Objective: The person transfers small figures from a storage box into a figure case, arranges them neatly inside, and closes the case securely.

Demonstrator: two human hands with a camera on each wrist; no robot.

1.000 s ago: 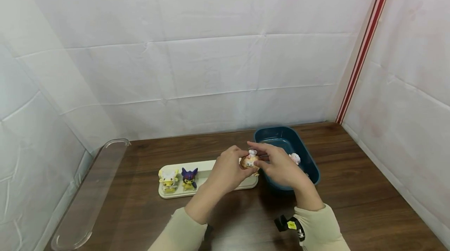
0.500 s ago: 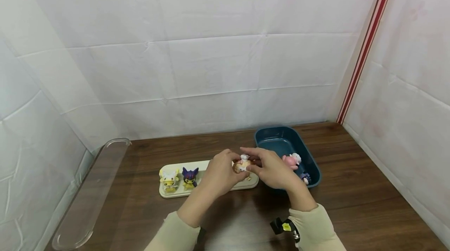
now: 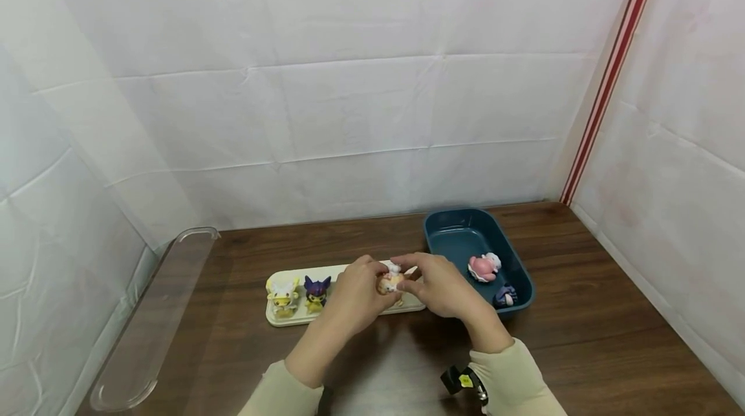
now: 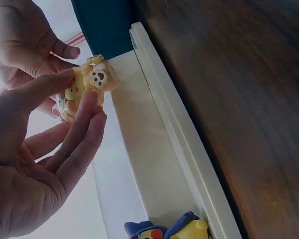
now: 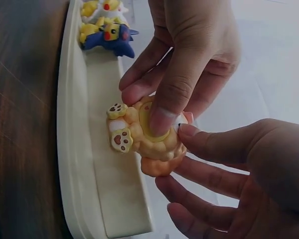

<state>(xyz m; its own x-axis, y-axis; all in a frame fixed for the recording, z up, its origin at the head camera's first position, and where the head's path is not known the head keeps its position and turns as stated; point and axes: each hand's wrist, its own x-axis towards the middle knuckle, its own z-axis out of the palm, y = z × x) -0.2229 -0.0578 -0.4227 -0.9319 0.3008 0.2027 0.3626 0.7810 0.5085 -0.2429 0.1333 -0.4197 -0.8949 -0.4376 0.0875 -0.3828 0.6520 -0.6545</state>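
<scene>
A tan and yellow bear-like figurine (image 3: 388,284) with paw-print feet is held between both hands, over the right part of a cream tray (image 5: 114,199). My left hand (image 3: 356,296) grips its body between thumb and fingers. From the other side, my right hand (image 3: 445,286) pinches the head end, its thumb beside the white hat. Two figurines stand at the tray's left end: a yellow one in white (image 3: 283,298) and a yellow one in a purple costume (image 3: 317,293).
Right of the tray sits a dark blue bin (image 3: 460,241). In it lie a pink and white figurine (image 3: 483,267) and a purple one (image 3: 505,296). A clear plastic cover (image 3: 154,322) rests along the table's left side. White sheeting walls enclose the table (image 3: 588,299).
Both hands have shifted left and slightly toward me with the tan figurine, from beside the bin to over the tray. The figurines in the bin have come into view.
</scene>
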